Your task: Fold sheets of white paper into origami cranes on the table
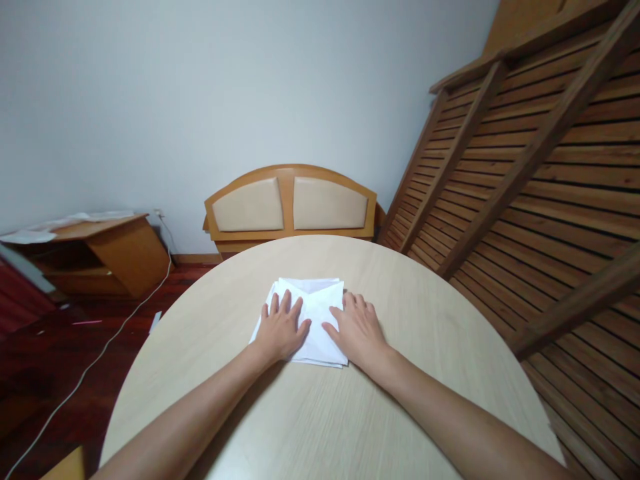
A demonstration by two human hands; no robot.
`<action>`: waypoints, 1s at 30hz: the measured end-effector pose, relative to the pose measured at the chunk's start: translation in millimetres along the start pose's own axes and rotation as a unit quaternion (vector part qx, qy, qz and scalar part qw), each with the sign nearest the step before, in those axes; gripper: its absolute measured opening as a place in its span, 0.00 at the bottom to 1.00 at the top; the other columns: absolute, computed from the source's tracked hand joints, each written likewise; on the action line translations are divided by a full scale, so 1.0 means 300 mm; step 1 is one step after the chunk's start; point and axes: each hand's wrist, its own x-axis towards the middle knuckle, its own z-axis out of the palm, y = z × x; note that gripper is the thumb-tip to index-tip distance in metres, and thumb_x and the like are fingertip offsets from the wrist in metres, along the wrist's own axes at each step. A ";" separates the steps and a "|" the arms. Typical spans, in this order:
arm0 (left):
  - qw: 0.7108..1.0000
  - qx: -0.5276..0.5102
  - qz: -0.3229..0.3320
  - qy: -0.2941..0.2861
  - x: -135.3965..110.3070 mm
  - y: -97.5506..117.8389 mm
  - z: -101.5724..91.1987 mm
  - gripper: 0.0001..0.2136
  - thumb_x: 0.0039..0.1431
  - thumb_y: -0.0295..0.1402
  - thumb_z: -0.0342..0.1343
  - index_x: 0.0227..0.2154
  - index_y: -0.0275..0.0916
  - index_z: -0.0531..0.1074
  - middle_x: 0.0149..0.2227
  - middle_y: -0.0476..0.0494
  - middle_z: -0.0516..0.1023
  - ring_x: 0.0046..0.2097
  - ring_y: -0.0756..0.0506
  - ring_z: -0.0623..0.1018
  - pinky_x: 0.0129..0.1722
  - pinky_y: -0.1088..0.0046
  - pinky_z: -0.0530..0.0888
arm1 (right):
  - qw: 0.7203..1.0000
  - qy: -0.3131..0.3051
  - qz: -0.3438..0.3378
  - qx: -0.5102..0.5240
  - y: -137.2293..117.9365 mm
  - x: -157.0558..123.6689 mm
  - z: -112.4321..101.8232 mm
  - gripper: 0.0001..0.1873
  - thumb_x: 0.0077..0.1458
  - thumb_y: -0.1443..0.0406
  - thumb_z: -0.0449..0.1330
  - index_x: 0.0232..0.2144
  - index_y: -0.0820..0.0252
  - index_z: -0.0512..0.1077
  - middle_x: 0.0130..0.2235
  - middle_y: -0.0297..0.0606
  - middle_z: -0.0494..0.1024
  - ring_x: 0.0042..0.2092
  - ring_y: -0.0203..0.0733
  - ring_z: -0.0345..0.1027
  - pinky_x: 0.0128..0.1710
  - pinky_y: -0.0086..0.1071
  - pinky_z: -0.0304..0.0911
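Note:
Several layers of folded white paper (317, 308) lie flat on the round, pale wood table (425, 320). Its upper layer has creased flaps that form a shallow V along the far edge. My left hand (281, 327) rests palm down on the left part of the paper, fingers spread. At the right edge is my right hand (357, 323), its thumb and a finger on the paper and the other fingers lying at or just past the edge. Neither hand grips anything. The palms hide parts of the sheet's left and right sides.
Behind the table stands a wooden headboard (287, 200) with two cream panels. A large slatted wood frame (530, 180) leans at the right. To the left are a low wooden cabinet (125, 250) and a white cable (107, 343) across the dark red floor.

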 end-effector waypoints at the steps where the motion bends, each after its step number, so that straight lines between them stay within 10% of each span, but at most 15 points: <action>1: 1.000 -0.006 -0.011 -0.002 -0.002 -0.003 0.010 0.29 0.67 0.48 0.44 0.68 0.43 0.57 0.71 0.32 0.52 0.70 0.24 0.53 0.63 0.38 0.55 | 1.000 0.024 -0.020 -0.005 -0.016 0.013 0.005 0.22 0.62 0.57 0.58 0.53 0.63 0.75 0.64 0.58 0.64 0.64 0.67 0.54 0.61 0.56 0.50; 10: 0.999 -0.017 -0.045 -0.004 -0.004 -0.026 0.039 0.26 0.70 0.41 0.38 0.68 0.41 0.56 0.71 0.34 0.52 0.70 0.24 0.51 0.64 0.41 0.54 | 0.961 -0.126 -0.186 0.158 -0.029 0.213 0.163 0.31 0.70 0.51 0.40 0.70 0.54 0.52 0.72 0.39 0.50 0.73 0.49 0.38 0.70 0.48 0.36; 18: 0.997 -0.015 -0.079 0.018 0.004 -0.036 0.029 0.27 0.67 0.45 0.43 0.66 0.41 0.60 0.69 0.31 0.57 0.68 0.21 0.56 0.61 0.43 0.57 | 0.988 -0.081 0.063 0.112 0.153 0.205 0.169 0.40 0.68 0.48 0.43 0.71 0.68 0.46 0.72 0.54 0.43 0.73 0.55 0.33 0.70 0.49 0.33; 30: 0.990 -0.100 -0.081 0.060 -0.006 -0.124 -0.026 0.27 0.65 0.46 0.49 0.61 0.37 0.66 0.67 0.28 0.61 0.67 0.29 0.62 0.63 0.48 0.61 | 0.913 -0.128 0.095 0.375 -0.070 -0.014 0.137 0.49 0.57 0.54 0.56 0.71 0.71 0.41 0.73 0.52 0.26 0.73 0.50 0.18 0.71 0.45 0.31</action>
